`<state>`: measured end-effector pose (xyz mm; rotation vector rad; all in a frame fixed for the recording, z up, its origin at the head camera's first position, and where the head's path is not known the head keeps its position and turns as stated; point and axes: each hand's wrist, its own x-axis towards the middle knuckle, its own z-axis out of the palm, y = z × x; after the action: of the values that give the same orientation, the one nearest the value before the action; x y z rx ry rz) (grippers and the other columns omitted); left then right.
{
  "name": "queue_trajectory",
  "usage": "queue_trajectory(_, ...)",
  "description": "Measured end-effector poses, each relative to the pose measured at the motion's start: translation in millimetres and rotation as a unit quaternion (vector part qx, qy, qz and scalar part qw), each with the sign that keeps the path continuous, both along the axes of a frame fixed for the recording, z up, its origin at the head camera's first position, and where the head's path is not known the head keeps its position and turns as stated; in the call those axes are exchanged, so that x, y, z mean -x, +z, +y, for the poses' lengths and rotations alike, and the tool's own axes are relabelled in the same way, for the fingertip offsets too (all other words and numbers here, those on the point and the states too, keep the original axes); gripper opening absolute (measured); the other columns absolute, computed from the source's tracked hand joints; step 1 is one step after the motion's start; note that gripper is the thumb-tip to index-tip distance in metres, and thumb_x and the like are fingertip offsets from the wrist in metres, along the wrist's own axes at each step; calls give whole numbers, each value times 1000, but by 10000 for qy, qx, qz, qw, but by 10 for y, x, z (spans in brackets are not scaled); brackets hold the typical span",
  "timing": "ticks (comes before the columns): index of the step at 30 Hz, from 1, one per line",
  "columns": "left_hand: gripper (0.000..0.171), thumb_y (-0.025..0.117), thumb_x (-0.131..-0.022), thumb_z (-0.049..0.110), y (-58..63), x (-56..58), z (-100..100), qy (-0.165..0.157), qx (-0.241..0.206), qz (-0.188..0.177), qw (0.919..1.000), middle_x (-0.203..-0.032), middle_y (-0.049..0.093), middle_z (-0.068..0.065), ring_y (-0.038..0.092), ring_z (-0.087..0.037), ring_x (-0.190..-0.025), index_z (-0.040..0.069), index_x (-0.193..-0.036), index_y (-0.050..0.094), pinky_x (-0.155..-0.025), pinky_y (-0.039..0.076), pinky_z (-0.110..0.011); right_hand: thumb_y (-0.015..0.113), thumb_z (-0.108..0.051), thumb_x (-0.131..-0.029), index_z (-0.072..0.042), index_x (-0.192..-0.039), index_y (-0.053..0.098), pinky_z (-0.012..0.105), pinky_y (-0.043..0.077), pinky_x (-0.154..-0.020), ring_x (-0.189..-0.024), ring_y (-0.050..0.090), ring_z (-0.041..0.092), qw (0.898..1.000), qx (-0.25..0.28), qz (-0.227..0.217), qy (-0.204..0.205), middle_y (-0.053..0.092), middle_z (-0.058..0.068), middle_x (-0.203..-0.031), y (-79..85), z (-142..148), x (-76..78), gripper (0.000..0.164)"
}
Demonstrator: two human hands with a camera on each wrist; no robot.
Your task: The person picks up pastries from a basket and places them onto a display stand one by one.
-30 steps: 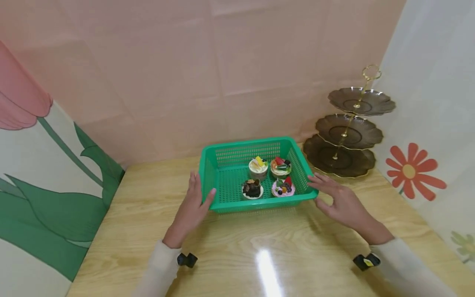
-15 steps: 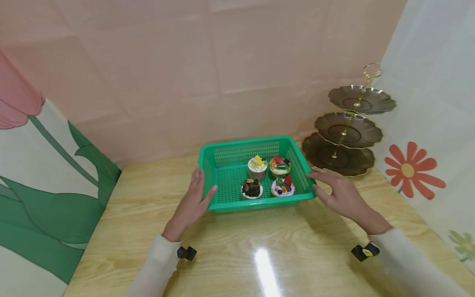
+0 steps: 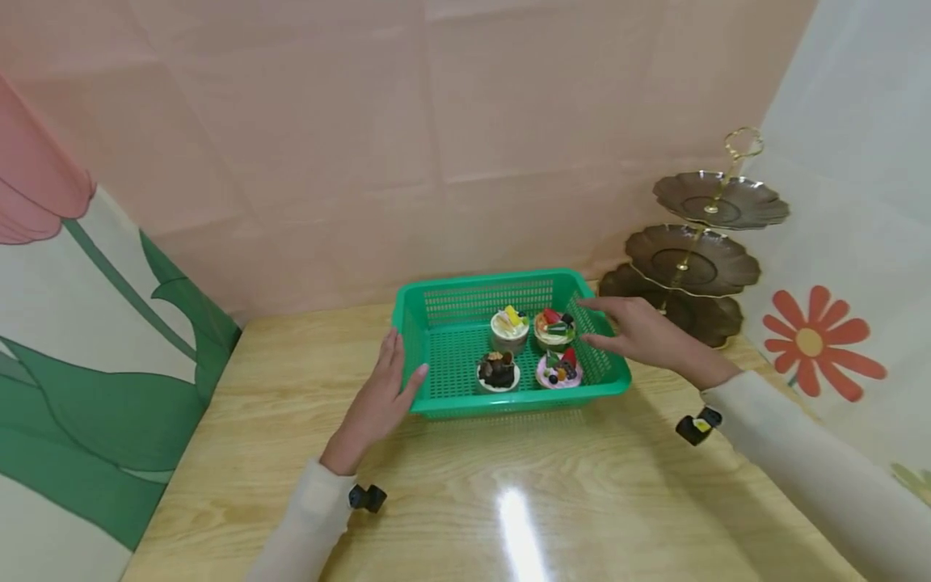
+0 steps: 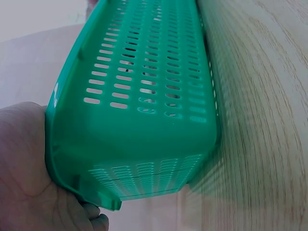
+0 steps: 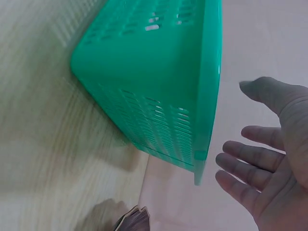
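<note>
A green plastic basket sits on the table with several small decorated cupcakes inside. At the back are a white-topped one with yellow fruit and one with red and green fruit. In front stand a chocolate-topped cupcake and a pink-topped one with berries. My left hand rests against the basket's front left corner, fingers straight along the rim, palm touching it in the left wrist view. Over the basket's right side hovers my right hand, thumb and fingers spread, holding nothing, close to the fruit cupcakes.
A brown three-tier cake stand with gold edges and a ring handle stands behind my right hand. The wooden table meets a pink backdrop behind the basket and a flower-printed sheet on the right.
My right hand has left the basket's right rim and moved up and inward over its right side. My left hand has stayed at the left corner; the cupcakes have not moved within the basket.
</note>
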<state>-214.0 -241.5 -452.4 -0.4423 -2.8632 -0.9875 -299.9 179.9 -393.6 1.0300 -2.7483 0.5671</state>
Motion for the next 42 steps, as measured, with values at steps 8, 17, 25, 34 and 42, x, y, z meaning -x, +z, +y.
queue_trajectory(8, 86, 26, -106, 62, 4, -6, 13, 48, 19, -14, 10000, -170, -8, -14, 2, -28, -155, -1, -161, 4, -120, 19, -52, 83, -33, -88, 2, -146, 51, 54, 52, -93, -113, 65, 38, 9981, -337, -486, 172, 59, 23, -139, -49, -157, 322, 75)
queue_trajectory(17, 86, 26, -106, 62, 10, 9, 23, 60, 29, -42, 10000, -170, -7, -13, 3, -26, -155, -1, -161, 4, -121, 19, -51, 84, -30, -86, 4, -144, 52, 57, 48, -100, -125, 58, 41, 9938, -709, -844, 153, 56, 25, -142, -81, -323, 498, 75)
queue_trajectory(25, 86, 26, -107, 62, 2, 28, 19, 54, 63, -20, 10000, -170, -6, -13, 1, -25, -155, -1, -161, 5, -121, 18, -50, 85, -30, -85, 3, -140, 58, 50, 55, -87, -103, 69, 29, 9894, -995, -1044, 176, 65, 20, -132, -147, -427, 675, 69)
queue_trajectory(34, 85, 25, -107, 62, 21, 11, 25, 69, 65, -101, 9999, -170, -7, -12, 0, -23, -155, 0, -162, 3, -121, 19, -50, 88, -39, -80, 2, -137, 61, 46, 55, -81, -100, 66, 24, 9834, -1633, -787, 14, 70, 11, -119, -263, -464, 768, 75)
queue_trajectory(42, 85, 24, -106, 62, 9, 24, 27, 91, 135, -95, 9998, -170, -7, -11, -2, -24, -155, 1, -162, 3, -121, 19, -51, 90, -35, -78, 3, -127, 64, 59, 32, -113, -80, 66, 18, 9816, -1838, -336, 388, 70, -3, -86, -314, -444, 801, 67)
